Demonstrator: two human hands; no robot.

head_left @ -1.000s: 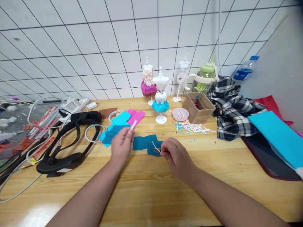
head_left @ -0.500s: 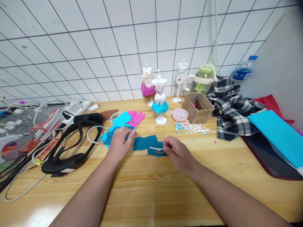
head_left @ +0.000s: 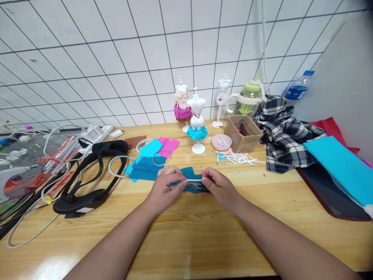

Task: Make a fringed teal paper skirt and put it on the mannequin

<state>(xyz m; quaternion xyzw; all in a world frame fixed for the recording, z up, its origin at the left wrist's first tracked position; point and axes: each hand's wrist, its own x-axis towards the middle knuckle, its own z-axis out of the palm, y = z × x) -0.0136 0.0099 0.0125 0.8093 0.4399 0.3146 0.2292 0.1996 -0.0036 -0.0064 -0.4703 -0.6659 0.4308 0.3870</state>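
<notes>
Left hand (head_left: 168, 189) and right hand (head_left: 220, 188) pinch opposite ends of a white strip (head_left: 194, 180), I judge not yet attached; front mannequin (head_left: 196, 105) already wears cyan skirt (head_left: 197, 133).

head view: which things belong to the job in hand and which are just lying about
Likely in the job:
white strip between left hand and right hand
snips
teal cloth under the snips

Seemingly just lying about:
black headset
plaid cloth
water bottle
green-lidded jug
</notes>
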